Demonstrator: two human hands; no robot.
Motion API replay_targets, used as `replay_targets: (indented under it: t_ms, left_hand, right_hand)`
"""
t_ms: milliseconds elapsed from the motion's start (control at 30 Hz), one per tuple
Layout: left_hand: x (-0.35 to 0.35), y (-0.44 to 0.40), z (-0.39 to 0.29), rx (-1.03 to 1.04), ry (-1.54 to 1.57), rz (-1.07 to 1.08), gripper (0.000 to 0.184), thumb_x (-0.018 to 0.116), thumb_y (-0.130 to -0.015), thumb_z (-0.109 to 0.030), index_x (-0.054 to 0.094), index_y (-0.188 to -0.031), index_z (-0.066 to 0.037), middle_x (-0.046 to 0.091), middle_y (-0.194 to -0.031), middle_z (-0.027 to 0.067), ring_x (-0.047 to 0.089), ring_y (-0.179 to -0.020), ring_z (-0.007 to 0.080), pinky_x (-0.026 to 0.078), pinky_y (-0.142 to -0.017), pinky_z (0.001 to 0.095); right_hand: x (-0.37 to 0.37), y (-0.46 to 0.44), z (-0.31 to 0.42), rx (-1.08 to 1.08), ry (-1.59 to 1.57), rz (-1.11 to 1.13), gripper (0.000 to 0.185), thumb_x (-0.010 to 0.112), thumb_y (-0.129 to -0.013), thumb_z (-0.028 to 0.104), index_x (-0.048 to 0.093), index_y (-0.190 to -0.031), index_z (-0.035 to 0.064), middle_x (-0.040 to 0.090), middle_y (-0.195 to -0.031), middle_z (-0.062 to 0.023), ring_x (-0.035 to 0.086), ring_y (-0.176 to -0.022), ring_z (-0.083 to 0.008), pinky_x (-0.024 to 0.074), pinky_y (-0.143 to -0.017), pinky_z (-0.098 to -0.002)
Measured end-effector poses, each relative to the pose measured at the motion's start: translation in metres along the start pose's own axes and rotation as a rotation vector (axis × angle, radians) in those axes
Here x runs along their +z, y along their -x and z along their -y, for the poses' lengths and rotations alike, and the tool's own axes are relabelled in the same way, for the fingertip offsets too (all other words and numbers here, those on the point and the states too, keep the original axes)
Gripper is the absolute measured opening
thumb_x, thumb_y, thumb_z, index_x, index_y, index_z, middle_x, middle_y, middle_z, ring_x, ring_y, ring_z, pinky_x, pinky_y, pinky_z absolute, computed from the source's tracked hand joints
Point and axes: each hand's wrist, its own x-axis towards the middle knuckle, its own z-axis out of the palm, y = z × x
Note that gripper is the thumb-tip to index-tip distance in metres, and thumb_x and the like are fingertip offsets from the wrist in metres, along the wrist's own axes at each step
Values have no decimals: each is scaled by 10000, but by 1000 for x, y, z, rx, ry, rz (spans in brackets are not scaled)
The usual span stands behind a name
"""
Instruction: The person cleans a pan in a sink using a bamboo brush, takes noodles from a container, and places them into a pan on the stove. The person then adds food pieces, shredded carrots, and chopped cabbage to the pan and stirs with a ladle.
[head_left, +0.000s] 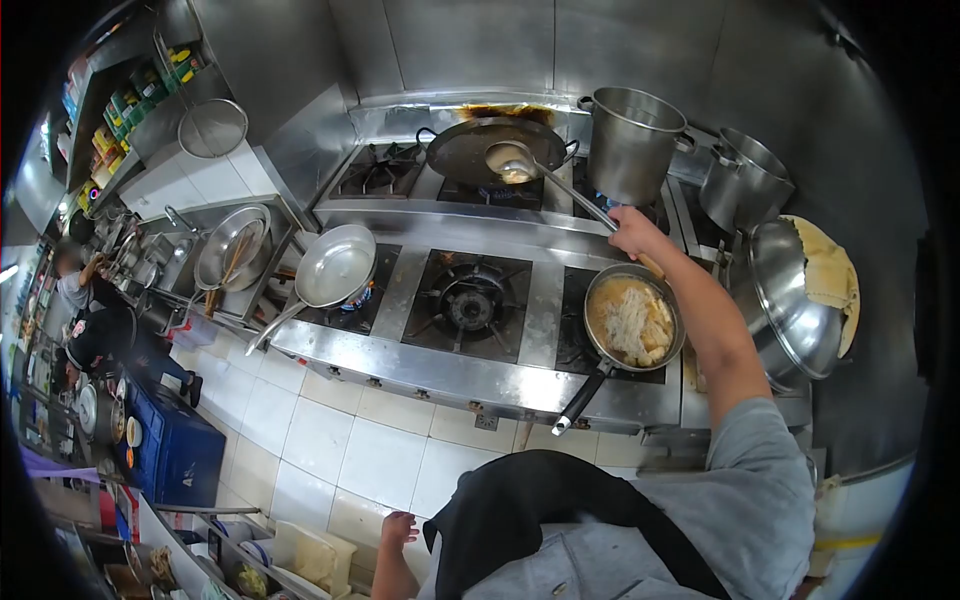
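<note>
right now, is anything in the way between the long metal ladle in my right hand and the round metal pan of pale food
Nothing tall stands between the long metal ladle and the round metal pan; only the near rim of the wide dark wok and the low steel stove ledge.

evenly bright; glare on the stove (539, 372), curved fisheye edges darkening to black.

Can pass over the middle burner (470, 303), between shiny pan (337, 268) and food pan (601, 353), but blocked behind by ladle (510, 160) and wok (455, 160).
</note>
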Motion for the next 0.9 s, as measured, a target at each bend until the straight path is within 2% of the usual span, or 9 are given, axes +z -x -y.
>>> replay_targets:
  t_ms: [300, 333, 567, 767, 833, 867, 900]
  left_hand:
    - [13, 9, 1, -1, -6, 3, 252, 588, -879, -143, 571, -1098, -20, 646, -899, 115, 658, -627, 234, 530, -498, 366]
    - [15, 9, 1, 0, -6, 3, 252, 588, -879, -143, 571, -1098, -20, 646, -899, 115, 658, -627, 234, 530, -498, 366]
    - [22, 5, -11, 12, -9, 29, 256, 599, -872, -137, 579, -1100, -22, 652, -902, 115, 659, -635, 237, 534, -512, 376]
    - [23, 2, -18, 29, -43, 11, 287, 608, -870, -141, 576, -1129, -21, 654, -905, 116, 664, -652, 245, 536, -515, 377]
    - [21, -1, -15, -6, -40, 27, 291, 608, -870, -140, 574, -1133, -22, 654, -907, 112, 667, -664, 249, 538, -523, 383]
    - [18, -6, -12, -21, -30, 57, 295, 605, -872, -141, 573, -1140, -21, 655, -924, 115, 671, -682, 257, 541, -537, 398]
    - [18, -4, -11, -28, -47, 47, 302, 599, -876, -148, 571, -1148, -22, 653, -964, 117, 671, -706, 261, 546, -566, 410]
  right_hand:
    - [10, 18, -6, -82, -118, 0, 327, 599, -736, -10, 612, -1062, 9, 567, -638, -66, 516, -427, -149, 411, -386, -320]
    - [13, 20, -8, -67, -120, 5, 385, 589, -739, -15, 605, -1122, 22, 561, -635, -63, 516, -426, -148, 416, -388, -319]
    - [15, 24, -3, -103, -47, 14, 472, 565, -752, -19, 588, -1218, 48, 569, -651, -65, 517, -419, -148, 428, -396, -316]
    - [-7, 1, 18, -85, -109, 99, 354, 585, -743, -3, 596, -1097, -8, 544, -640, -63, 506, -411, -144, 431, -396, -315]
    - [-19, -24, 23, 11, -180, 263, 282, 602, -736, 1, 590, -1017, -5, 517, -627, -44, 478, -407, -129, 422, -391, -305]
    - [-24, -31, 26, 27, -110, 288, 261, 583, -772, 72, 610, -1021, -4, 614, -765, -102, 549, -525, -160, 442, -461, -324]
    - [-22, -41, 23, 21, -112, 283, 261, 583, -772, 72, 610, -1021, -4, 614, -765, -102, 549, -525, -160, 442, -461, -324]
